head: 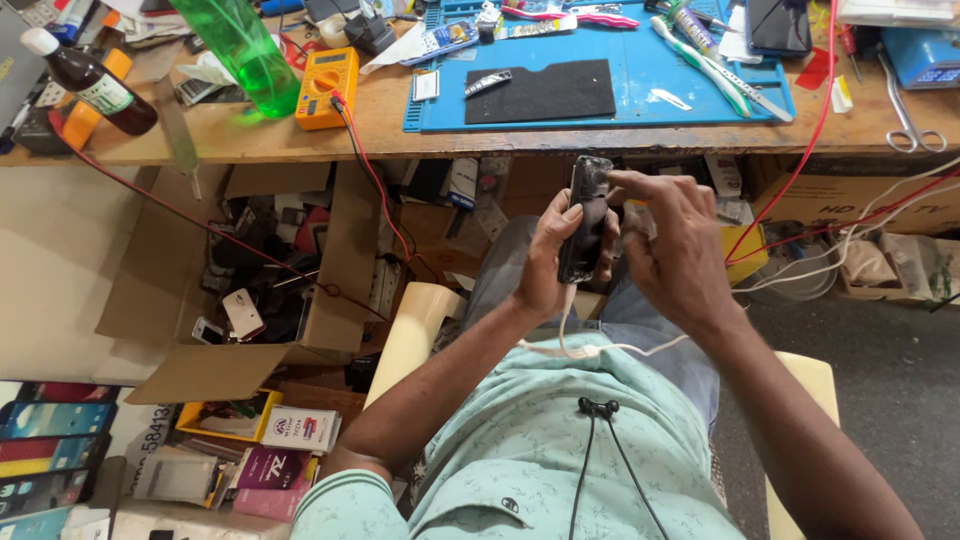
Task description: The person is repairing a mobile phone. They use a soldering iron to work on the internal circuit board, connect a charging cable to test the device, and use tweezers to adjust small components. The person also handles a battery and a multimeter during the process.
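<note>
Below wooden workbench (pixel 600 135) | left hand (pixel 545 265) grip wrapped round dark phone (pixel 585 215) | right hand (pixel 670 245) — fingertips pressing its edge

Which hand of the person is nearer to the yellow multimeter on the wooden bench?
The left hand. It holds the dark phone below and to the right of the yellow multimeter. The right hand touches the phone from its far side, further from the meter.
</note>
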